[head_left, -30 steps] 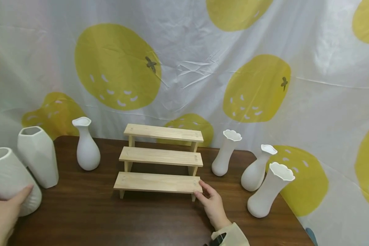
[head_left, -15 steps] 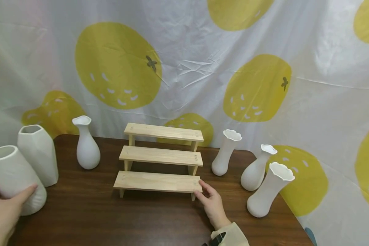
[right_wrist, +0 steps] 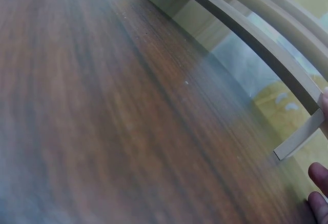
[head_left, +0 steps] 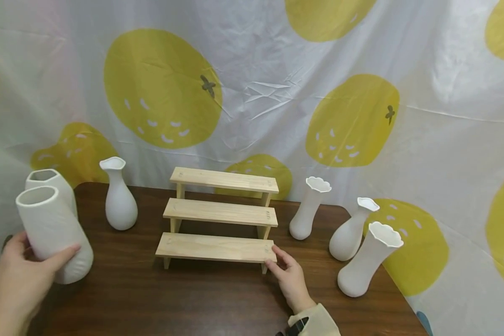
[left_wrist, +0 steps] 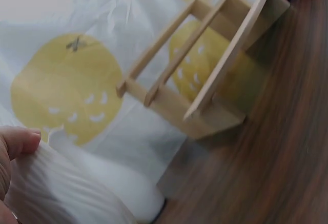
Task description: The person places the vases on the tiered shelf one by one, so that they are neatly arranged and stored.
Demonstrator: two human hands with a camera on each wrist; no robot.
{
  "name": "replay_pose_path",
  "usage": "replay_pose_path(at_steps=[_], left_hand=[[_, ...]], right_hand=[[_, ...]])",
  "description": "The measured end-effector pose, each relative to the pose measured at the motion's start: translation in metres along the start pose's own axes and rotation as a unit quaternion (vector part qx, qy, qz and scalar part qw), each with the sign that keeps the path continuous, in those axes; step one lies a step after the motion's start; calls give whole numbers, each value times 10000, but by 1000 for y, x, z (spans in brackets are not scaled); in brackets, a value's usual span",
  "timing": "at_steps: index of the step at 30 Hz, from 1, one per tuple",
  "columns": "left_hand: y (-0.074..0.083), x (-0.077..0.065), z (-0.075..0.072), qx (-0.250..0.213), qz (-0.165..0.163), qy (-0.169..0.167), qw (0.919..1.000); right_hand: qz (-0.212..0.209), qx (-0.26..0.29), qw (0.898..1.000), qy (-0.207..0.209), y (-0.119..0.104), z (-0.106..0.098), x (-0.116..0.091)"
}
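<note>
My left hand (head_left: 23, 277) grips a white ceramic vase (head_left: 52, 228) with an oval mouth and textured side, thumb across its front. It tilts to the left, and its ribbed side (left_wrist: 66, 193) fills the lower left corner of the left wrist view. Behind it, partly covered, stands a white faceted vase (head_left: 46, 175). With thumb and index finger, my right hand (head_left: 293, 282) pinches the right end of the lowest board on a three-tier wooden stand (head_left: 214, 248). In the right wrist view, fingers (right_wrist: 319, 178) show at the right edge beside the stand's leg.
A slender white vase (head_left: 121, 205) stands left of the stand. To the right are a fluted vase (head_left: 306, 214), a narrow-necked vase (head_left: 347, 237) and a larger fluted vase (head_left: 365, 268). Behind the brown table (head_left: 172, 303) hangs a curtain (head_left: 252, 60) with yellow fruit prints.
My left hand has carried the oval-mouthed vase to the right and slightly up, so it now covers much of the faceted vase. The right hand and the stand have stayed in place.
</note>
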State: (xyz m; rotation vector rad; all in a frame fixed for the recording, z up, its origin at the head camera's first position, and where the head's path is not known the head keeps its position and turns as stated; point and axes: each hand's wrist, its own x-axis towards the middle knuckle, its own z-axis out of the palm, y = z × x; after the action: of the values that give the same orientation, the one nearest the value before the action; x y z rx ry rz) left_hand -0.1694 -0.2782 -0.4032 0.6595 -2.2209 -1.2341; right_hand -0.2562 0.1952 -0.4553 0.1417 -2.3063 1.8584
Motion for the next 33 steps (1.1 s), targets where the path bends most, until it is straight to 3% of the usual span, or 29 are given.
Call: replay_pose_path(at_steps=[5,10,15,23,33], left_hand=[[19,-10,6,-211,518,-253,9981],[35,-15,15,-575,826,-669,9927],[51,-20,23,-725,927,-1172,9861],[74,-27,41,-982,1126,-1575,9762],[92,-32,57,-1137,1366,-1942,9647]], right_hand=[[12,-34,10000,29,0,0,0],[1,-54,10000,27,1,-1,1],[-16,-122,9999,30,3,-1,2],[32,-140,9999,-6,3,-1,3],[80,-100,9999,25,2,-1,1]])
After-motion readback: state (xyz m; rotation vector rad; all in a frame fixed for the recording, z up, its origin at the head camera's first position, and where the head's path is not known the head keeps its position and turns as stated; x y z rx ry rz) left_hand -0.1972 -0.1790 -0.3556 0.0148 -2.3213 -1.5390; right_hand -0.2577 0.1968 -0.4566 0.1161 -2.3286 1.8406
